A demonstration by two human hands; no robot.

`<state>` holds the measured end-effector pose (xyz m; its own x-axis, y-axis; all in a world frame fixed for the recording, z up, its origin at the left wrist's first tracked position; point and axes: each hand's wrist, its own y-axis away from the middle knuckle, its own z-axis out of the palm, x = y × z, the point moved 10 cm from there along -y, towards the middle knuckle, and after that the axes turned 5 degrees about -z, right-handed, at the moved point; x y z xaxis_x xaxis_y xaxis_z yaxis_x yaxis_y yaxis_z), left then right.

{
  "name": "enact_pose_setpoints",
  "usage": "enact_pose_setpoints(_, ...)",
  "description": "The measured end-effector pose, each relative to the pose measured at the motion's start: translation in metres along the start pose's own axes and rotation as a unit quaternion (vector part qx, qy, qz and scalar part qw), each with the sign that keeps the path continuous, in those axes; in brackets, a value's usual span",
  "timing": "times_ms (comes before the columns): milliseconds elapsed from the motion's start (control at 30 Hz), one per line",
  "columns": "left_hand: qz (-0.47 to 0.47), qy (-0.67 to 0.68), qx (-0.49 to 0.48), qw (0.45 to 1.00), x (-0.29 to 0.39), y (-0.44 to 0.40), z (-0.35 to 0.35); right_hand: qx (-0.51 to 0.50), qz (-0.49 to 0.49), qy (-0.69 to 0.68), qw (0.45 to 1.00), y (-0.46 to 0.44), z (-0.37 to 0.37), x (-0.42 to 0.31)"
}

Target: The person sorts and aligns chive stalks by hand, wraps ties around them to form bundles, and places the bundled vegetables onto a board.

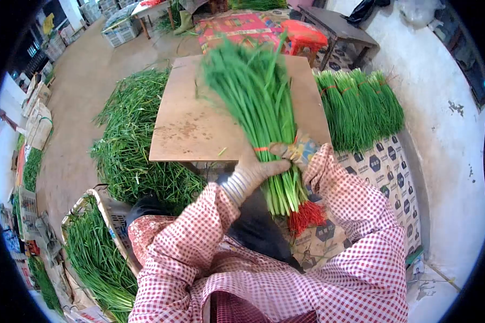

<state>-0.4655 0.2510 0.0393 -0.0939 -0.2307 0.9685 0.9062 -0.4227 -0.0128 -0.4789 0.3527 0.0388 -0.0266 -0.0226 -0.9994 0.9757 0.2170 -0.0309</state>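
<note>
Head view: fingers of the left hand (260,166) and patterned-gloved right hand (300,149) wrap closed around a chive bundle (258,102) beside its orange band (261,149). Its leaves reach over the table (180,102); red strands (306,217) hang near the stem ends. Banded chives (358,107) lie right, loose greens (129,118) left.

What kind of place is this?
Probably a produce sorting and bundling room. Banded bunches of chive-like greens are lined up right of the table, a big loose heap of greens lies on its left, and another banded bunch is in hand.
</note>
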Motion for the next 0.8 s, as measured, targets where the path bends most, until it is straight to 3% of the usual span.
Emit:
enact_pose_setpoints(33, 0.056, -0.095, 0.025, 0.994, 0.029, -0.005, -0.003, -0.013, -0.022, -0.064, 0.998, -0.011, 0.0, -0.002)
enact_pose_setpoints(67, 0.061, -0.095, 0.023, 0.993, 0.05, -0.013, -0.004, -0.013, -0.027, -0.061, 0.998, -0.02, 0.002, -0.018)
enact_pose_setpoints(100, 0.078, -0.124, 0.022, 0.989, 0.071, -0.022, -0.003, 0.002, -0.174, -0.056, 0.983, -0.025, 0.002, -0.072)
enact_pose_setpoints(167, 0.101, -0.154, 0.023, 0.983, 0.095, -0.051, -0.006, 0.012, -0.322, -0.048, 0.945, -0.037, -0.007, -0.118)
enact_pose_setpoints(267, 0.144, -0.126, -0.024, 0.981, 0.096, -0.091, -0.003, -0.029, -0.294, -0.044, 0.955, -0.082, -0.022, -0.103)
enact_pose_setpoints(333, 0.164, -0.26, 0.055, 0.95, 0.072, -0.109, -0.019, -0.004, -0.223, 0.033, 0.974, -0.106, -0.03, -0.066)
enact_pose_setpoints(433, 0.06, -0.032, 0.062, 0.996, -0.04, -0.126, -0.049, 0.006, -0.133, 0.158, 0.978, -0.095, -0.018, -0.013)
enact_pose_setpoints(500, 0.059, 0.049, 0.09, 0.993, -0.018, -0.118, -0.051, -0.012, -0.119, 0.202, 0.972, -0.087, -0.005, -0.013)
enact_pose_setpoints(533, -0.031, 0.332, 0.014, 0.943, -0.02, -0.111, -0.035, -0.019, -0.12, 0.201, 0.972, -0.094, -0.004, -0.02)
enact_pose_setpoints(600, -0.104, 0.58, -0.069, 0.805, -0.032, -0.128, -0.026, -0.047, -0.14, 0.193, 0.97, -0.113, -0.004, -0.038)
enact_pose_setpoints(633, -0.075, 0.544, -0.179, 0.817, -0.055, -0.149, -0.029, -0.062, -0.152, 0.192, 0.968, -0.118, -0.004, -0.044)
enact_pose_setpoints(667, 0.012, 0.349, -0.137, 0.927, -0.04, -0.141, -0.034, -0.079, -0.167, 0.198, 0.963, -0.125, -0.003, -0.057)
enact_pose_setpoints(700, 0.085, 0.013, -0.04, 0.995, -0.024, -0.131, -0.04, -0.087, -0.17, 0.22, 0.957, -0.131, 0.001, -0.065)
enact_pose_setpoints(733, 0.114, -0.212, 0.064, 0.968, -0.009, -0.119, -0.046, -0.096, -0.167, 0.249, 0.949, -0.132, 0.004, -0.072)
enact_pose_setpoints(767, 0.035, 0.054, 0.058, 0.996, -0.015, -0.107, -0.047, -0.1, -0.12, 0.352, 0.923, -0.132, 0.016, -0.073)
enact_pose_setpoints(800, -0.047, 0.316, 0.049, 0.946, -0.035, -0.096, -0.043, -0.114, -0.075, 0.452, 0.882, -0.131, 0.027, -0.074)
